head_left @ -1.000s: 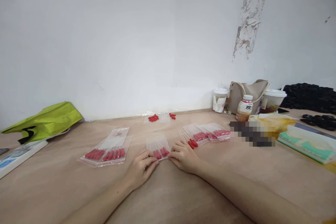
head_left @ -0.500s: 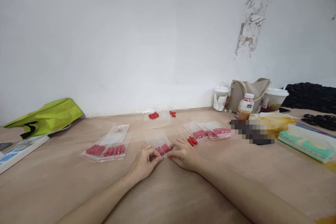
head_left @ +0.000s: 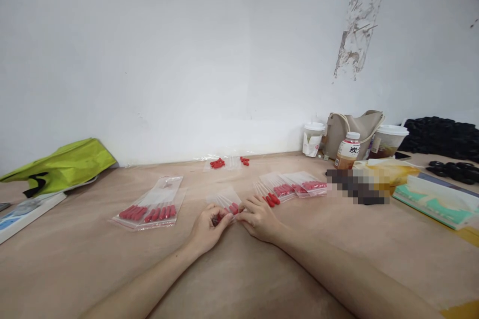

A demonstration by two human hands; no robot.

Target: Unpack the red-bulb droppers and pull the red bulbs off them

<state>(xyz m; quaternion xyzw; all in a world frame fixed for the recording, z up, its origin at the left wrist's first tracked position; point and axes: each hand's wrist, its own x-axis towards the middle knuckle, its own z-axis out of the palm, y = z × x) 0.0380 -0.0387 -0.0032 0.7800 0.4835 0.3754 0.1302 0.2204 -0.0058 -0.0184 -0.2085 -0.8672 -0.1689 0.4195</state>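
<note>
My left hand (head_left: 210, 225) pinches the near left edge of a clear plastic bag (head_left: 223, 196). At its near right edge my right hand (head_left: 259, 219) pinches the same bag. Inside lie several thin pale sticks with red ends (head_left: 233, 207), partly covered by my fingers. Just beyond my right hand, several loose red-ended sticks (head_left: 272, 200) rest beside filled clear bags (head_left: 295, 185). Farther left lie more filled bags (head_left: 149, 207), overlapping, their red ends toward me.
Small red pieces (head_left: 217, 163) sit on clear plastic by the wall. A yellow-green bag (head_left: 71, 162) lies at the left. To the right stand a paper cup (head_left: 313, 140), a bottle (head_left: 346, 152), a beige handbag (head_left: 337, 129), a lidded cup (head_left: 389, 142) and a green-and-white packet (head_left: 434, 200).
My hands have closed in slightly over the bag's near edge, covering more of the red ends. The whole view has shifted a little.
</note>
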